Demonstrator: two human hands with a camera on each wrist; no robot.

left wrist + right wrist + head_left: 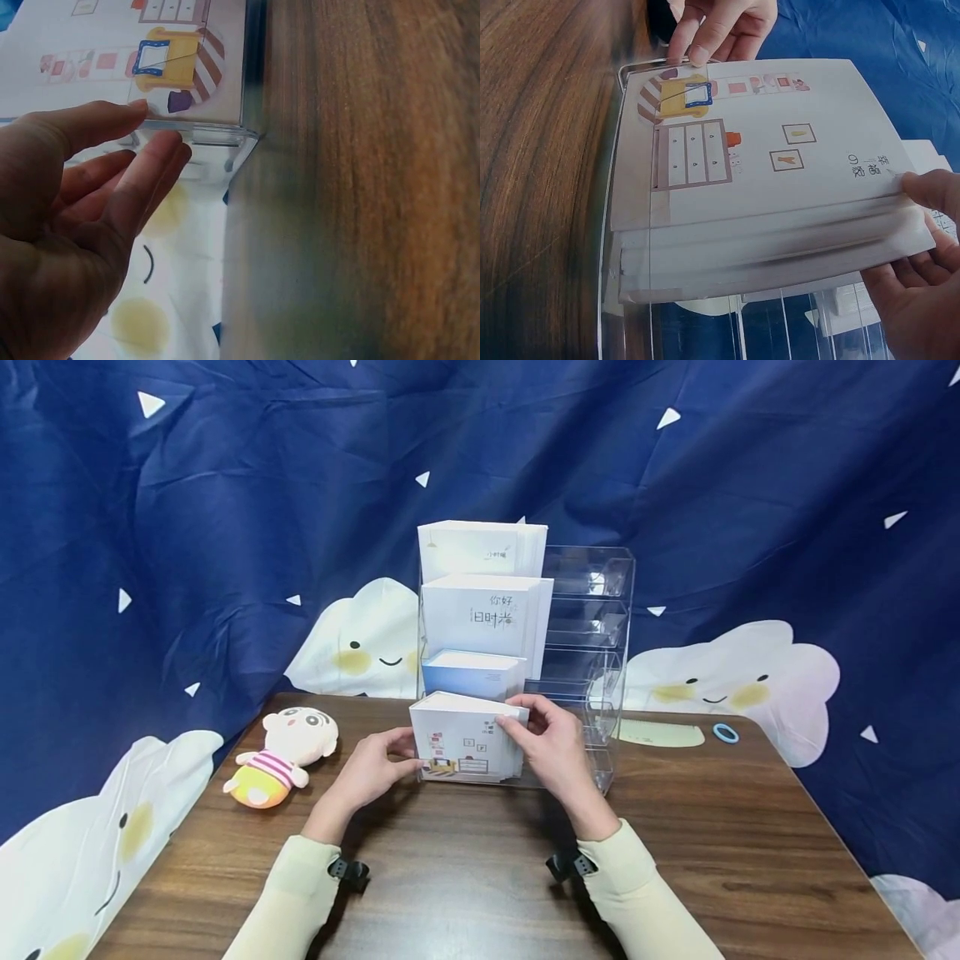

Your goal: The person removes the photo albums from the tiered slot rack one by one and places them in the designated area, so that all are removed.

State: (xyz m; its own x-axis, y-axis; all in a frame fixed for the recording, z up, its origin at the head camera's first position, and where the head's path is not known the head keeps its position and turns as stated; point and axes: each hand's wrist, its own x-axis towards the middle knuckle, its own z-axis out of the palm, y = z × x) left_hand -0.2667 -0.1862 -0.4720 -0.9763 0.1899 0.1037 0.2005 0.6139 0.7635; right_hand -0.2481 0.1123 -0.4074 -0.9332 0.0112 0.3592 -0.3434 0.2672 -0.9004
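A white illustrated booklet (461, 735), with a yellow armchair and a chest of drawers printed on it, stands in the lowest front tier of a clear stepped rack (626, 635). My right hand (557, 747) pinches its upper right corner, thumb on the front and fingers behind. In the right wrist view, more white layers (765, 251) show behind the cover. At the lower left corner is my left hand (375, 768), its thumb tip at the booklet's edge and its other fingers extended beside the rack's side, as the left wrist view shows.
Behind, a blue-and-white booklet (472, 675) and larger white booklets (457, 614) stand in the rack's left column. A plush doll (281, 756) lies on the wooden table (735, 843) at left. A pale green flat piece (660, 733) and a blue ring (725, 733) lie at right.
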